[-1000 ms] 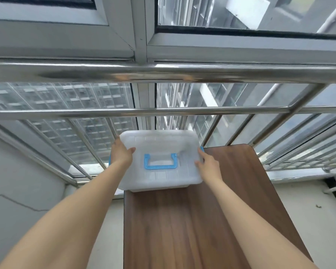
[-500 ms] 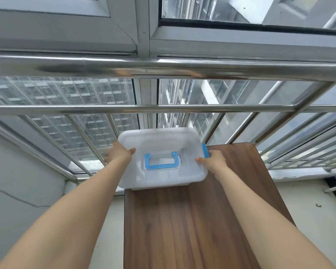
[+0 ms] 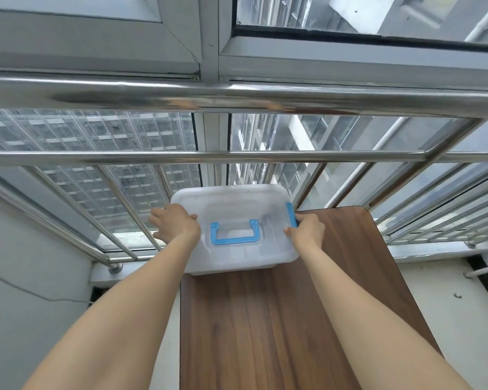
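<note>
Could send the box (image 3: pixel 237 257) off the table (image 3: pixel 265 319) with one more nudge left or forward: sits at the far left corner, overhanging the edge, close to the railing (image 3: pixel 237 156). Could also spring the lid (image 3: pixel 231 201) loose, with the right hand (image 3: pixel 304 230) curled round the blue clip (image 3: pixel 291 214) on that end. Clamped at the opposite end by the left hand (image 3: pixel 175 225), fingertips hidden. Looks like milky, see-through plastic, rectangular with rounded corners, lid on, blue handle (image 3: pixel 234 241) folded flat on top. Seems empty, so light and quick to skid.
</note>
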Demonstrator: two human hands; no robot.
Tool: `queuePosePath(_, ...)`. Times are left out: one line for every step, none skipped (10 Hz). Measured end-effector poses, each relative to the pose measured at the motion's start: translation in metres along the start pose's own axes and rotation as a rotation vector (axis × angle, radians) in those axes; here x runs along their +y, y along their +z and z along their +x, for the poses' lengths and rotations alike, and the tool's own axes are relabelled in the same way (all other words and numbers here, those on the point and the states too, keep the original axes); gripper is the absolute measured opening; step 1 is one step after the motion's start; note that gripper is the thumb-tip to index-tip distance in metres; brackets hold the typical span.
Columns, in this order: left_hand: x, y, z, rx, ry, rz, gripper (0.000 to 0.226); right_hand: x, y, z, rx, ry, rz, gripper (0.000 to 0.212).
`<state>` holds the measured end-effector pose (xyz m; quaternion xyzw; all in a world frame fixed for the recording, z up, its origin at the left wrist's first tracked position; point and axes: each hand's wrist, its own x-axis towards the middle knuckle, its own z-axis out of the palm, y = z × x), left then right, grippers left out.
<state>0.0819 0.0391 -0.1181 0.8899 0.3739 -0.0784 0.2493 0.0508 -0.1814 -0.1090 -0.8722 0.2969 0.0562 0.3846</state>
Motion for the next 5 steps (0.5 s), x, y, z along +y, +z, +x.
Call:
queuePosePath(0.002, -0.001, 0.000, -0.017, -0.005, 0.002, 0.053, -0.001, 0.001, 0.001, -0.007, 0.020, -0.014, 0.030)
queuePosePath(0.000, -0.003, -0.002, -0.038, 0.010, 0.008, 0.052, -0.001, 0.004, 0.000, -0.034, 0.013, -0.055, 0.027)
queuePosePath(-0.009, -0.006, -0.008, -0.063, 0.043, -0.089, 0.056, 0.000, 0.005, -0.010, -0.116, -0.040, -0.104, 0.032)
queuePosePath(-0.027, -0.011, -0.030, -0.040, 0.237, -0.336, 0.053, -0.005, -0.010, -0.030, -0.186, -0.183, -0.049, 0.046)
queuePosePath(-0.070, -0.030, -0.072, -0.044, 0.267, -0.663, 0.043, -0.022, -0.053, -0.062, -0.152, -0.329, 0.154, 0.050)
